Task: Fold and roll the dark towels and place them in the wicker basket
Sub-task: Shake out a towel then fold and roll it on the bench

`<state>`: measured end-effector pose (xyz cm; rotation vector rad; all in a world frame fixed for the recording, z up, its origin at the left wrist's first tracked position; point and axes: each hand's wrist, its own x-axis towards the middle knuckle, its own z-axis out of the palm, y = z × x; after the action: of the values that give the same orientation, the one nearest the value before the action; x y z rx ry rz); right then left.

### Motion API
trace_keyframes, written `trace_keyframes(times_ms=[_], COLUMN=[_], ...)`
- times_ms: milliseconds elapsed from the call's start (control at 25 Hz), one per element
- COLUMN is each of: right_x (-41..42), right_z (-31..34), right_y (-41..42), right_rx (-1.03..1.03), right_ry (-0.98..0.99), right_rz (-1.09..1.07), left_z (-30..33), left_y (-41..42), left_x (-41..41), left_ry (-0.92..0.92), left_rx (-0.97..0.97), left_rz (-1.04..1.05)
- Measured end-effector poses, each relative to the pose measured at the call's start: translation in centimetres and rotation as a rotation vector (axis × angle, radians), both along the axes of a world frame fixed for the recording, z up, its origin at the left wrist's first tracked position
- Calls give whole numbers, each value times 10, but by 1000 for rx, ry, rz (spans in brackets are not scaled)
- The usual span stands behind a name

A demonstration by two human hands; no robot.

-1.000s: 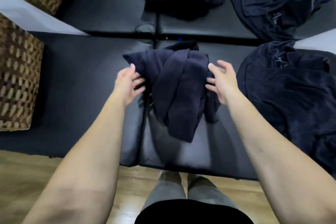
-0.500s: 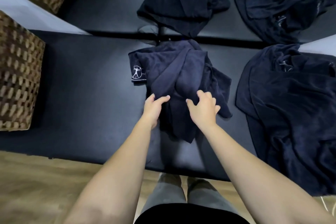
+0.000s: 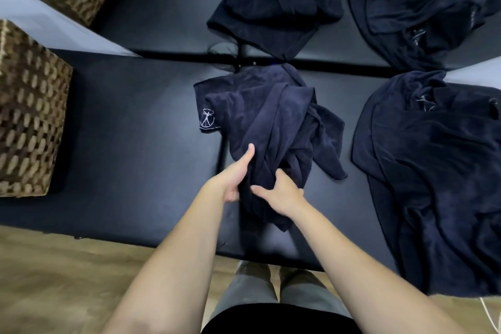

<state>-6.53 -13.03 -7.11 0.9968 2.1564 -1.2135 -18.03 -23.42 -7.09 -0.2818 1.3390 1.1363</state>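
Now, left hand (image 3: 235, 176) and right hand (image 3: 282, 192) both gripping one crumpled towel (image 3: 271, 122), three other towels, two wicker baskets (image 3: 29, 114)

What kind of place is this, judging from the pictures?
Probably a massage or spa room, though I cannot be sure. Black padded vinyl tables stand side by side, identical dark navy towels, one with a white embroidered figure logo, lie on them, and brown woven wicker baskets wait nearby.
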Motion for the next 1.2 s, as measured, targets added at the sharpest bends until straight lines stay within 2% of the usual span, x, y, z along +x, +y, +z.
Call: trace_keyframes(times_ms=[80, 120, 240, 320, 440, 560, 680, 720, 760, 800, 880, 920, 960, 1000, 1040, 1120, 1200], right_x=[-11, -19, -32, -32, -23, -14, -14, -15, -14, -12, -1, 6, 12, 19, 24, 26, 23], right_z=[17, 33, 82, 96, 83, 74, 78, 82, 87, 93, 94, 92, 89, 88, 86, 81, 73], right_y=[9, 20, 58, 68, 54, 50, 72, 81, 87, 90, 90, 86, 80, 73, 66, 61, 73], right_rx=[-194, -365, -1023, -1165, -1031, -933, -774, -774, -844, -924, -966, -942, -952, -990, -1039, -1104, -960], right_ry=[197, 285, 451, 497, 452, 419, 303, 282, 290, 305, 282, 232, 183, 150, 143, 173, 222], right_rz=[-85, -228, -692, -804, -884, -968, -889, -840, -801, -761, -618, -549, -504, -466, -448, -489, -500], left_z=[9, 15, 21, 15, 12, 14, 30, 36, 40, 43, 35, 32, 33, 32, 30, 31, 34], left_y=[-6, -9, -15, -5, 16, 11, 3, 4, 8, 12, 16, 16, 18, 19, 17, 10, 1], left_x=[-12, -20, -31, -18, 6, 17, 20, 20, 19, 18, 12, 10, 13, 17, 21, 26, 23], left_ry=[-3, 17, 217, 339, 300, 223, 142, 146, 171, 253, 592, 684, 676, 575, 391, 85, 11], left_rx=[7, -2, -29, 26, 55, 53, 138, 168, 183, 158, 22, 1, -9, 19, 31, 61, 63], left_rz=[1, 59, 202, 183, 36, -246, -556, -515, -361, -121, 390, 494, 485, 401, 298, 223, 221])
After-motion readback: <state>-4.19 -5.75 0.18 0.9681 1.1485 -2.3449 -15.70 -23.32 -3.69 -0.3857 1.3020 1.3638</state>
